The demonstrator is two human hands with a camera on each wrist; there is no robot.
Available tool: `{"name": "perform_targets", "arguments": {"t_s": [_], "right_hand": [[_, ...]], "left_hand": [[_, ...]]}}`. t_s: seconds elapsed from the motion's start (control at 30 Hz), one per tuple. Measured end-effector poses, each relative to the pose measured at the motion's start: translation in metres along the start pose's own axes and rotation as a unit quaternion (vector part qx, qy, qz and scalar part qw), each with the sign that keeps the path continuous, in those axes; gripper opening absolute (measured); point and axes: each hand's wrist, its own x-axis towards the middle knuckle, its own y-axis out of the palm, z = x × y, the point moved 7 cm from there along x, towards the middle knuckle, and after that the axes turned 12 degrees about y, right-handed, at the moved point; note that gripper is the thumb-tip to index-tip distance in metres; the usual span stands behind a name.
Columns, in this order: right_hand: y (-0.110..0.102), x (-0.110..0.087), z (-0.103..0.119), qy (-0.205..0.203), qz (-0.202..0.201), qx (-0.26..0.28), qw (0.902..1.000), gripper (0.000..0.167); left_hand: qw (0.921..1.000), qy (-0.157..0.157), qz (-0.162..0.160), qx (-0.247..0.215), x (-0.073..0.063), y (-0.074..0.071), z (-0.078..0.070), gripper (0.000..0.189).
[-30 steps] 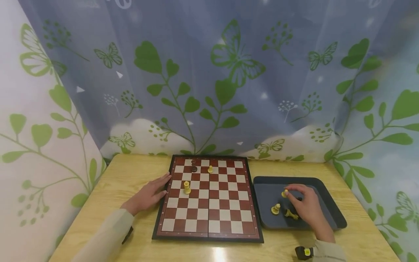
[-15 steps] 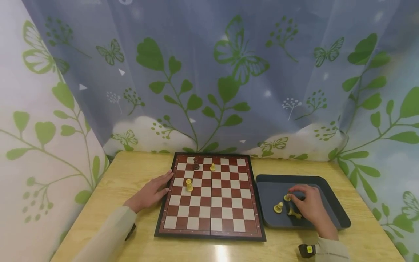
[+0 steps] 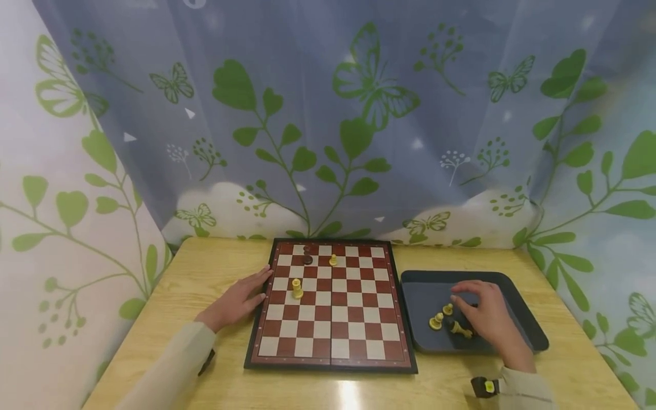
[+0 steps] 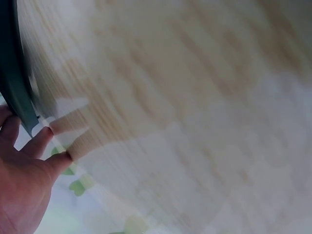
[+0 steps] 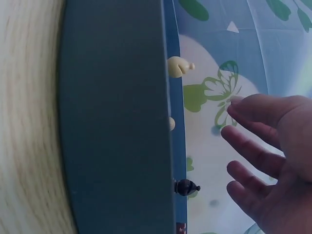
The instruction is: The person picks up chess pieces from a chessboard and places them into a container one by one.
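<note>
A person's left hand [image 3: 232, 304], fingers extended, rested against the chessboard's [image 3: 374, 328] left edge, probably steadying it. The right hand [image 3: 487, 314] hovered over the tray [image 3: 425, 287], fingers loose and holding nothing. Toward the tray's left edge, a cream pawn [image 3: 448, 309] stood near a cream bishop [image 3: 436, 322] and a toppled piece [image 3: 463, 331] — likely kept together by the raised rim. Half a second earlier, the right fingertips had pinched the pawn — now they were apart from it.

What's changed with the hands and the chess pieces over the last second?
The right hand had been pinching a small yellow piece; it lowered that piece into the tray, let go and lifted slightly clear. The piece now stands near another upright yellow piece. Unchanged: the left hand at the left edge of the chessboard, and the pieces on it.
</note>
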Motion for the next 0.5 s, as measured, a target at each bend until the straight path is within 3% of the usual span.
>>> {"name": "perform_targets", "arguments": {"t_s": [0.13, 0.37, 0.5], "right_hand": [[-0.001, 0.004, 0.006, -0.009, 0.012, 0.005, 0.9999, 0.014], [0.017, 0.002, 0.013, 0.079, 0.089, 0.017, 0.9927, 0.032], [0.027, 0.005, 0.022, 0.081, 0.102, 0.032, 0.9909, 0.037]], "left_hand": [[0.9999, 0.002, -0.006, -0.009, 0.003, 0.000, -0.002, 0.058], [1.0000, 0.001, -0.003, -0.006, 0.001, 0.000, -0.004, 0.058], [1.0000, -0.002, -0.002, 0.000, -0.001, -0.001, -0.003, 0.058]]}}
